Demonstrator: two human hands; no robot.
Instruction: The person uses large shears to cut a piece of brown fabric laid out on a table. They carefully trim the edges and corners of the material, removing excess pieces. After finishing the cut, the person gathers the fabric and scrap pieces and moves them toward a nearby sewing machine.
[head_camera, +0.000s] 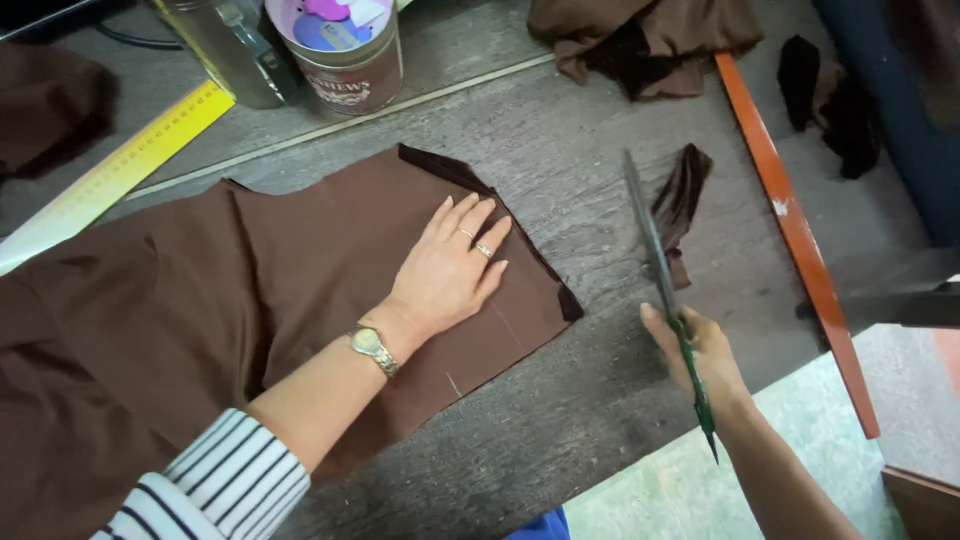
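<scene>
Head view: left hand (450, 265) flat on brown fabric (300, 290); right hand (700, 350) grips scissors (660, 275).

Weathered grey wooden table (560, 150), orange edge strip (795, 235), perhaps pale green floor (660, 490)

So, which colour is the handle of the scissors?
Dark green, seen in the head view: the scissors are held in the right hand.

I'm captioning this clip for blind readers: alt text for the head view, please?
A left hand presses flat on brown fabric spread over a grey wooden table, while the right hand holds long green-handled scissors beside a cut strip.
</scene>
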